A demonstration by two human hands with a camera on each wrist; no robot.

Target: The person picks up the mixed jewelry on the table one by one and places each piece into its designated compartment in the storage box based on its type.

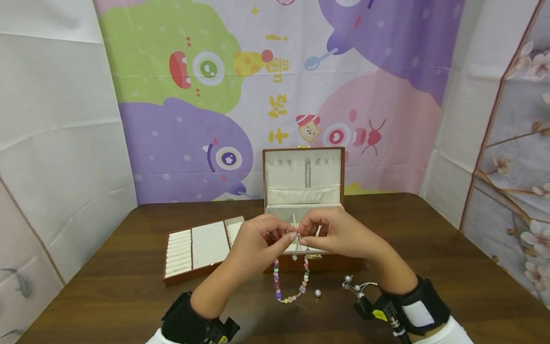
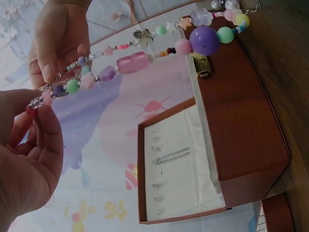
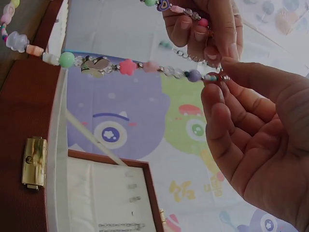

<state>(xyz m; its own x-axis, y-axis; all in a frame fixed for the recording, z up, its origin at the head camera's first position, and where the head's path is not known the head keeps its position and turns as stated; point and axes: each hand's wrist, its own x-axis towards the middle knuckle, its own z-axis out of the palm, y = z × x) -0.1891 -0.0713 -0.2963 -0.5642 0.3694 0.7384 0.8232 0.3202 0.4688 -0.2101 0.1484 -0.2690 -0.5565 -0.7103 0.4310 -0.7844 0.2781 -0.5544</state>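
A colourful beaded necklace (image 1: 290,299) hangs in a loop between both hands, in front of the opened brown jewelry box (image 1: 343,263). My left hand (image 1: 262,241) pinches one end of it between thumb and forefinger. The other end is pinched in my right hand (image 1: 331,229), with the fingertips of both hands close together. Large purple, pink and green beads (image 2: 205,40) show along the strand in the left wrist view. A silver flower-shaped bead (image 3: 95,66) appears in the right wrist view. The small parts at the fingertips are partly hidden by the thumbs.
A jewelry tray (image 1: 210,244) with ring rolls lies left of the box. The box's raised lid (image 1: 283,177) has hooks and a hanging chain. On the table (image 1: 129,282) are a pearl piece (image 1: 318,293) and, near the right wrist, a pearl strand (image 1: 357,288).
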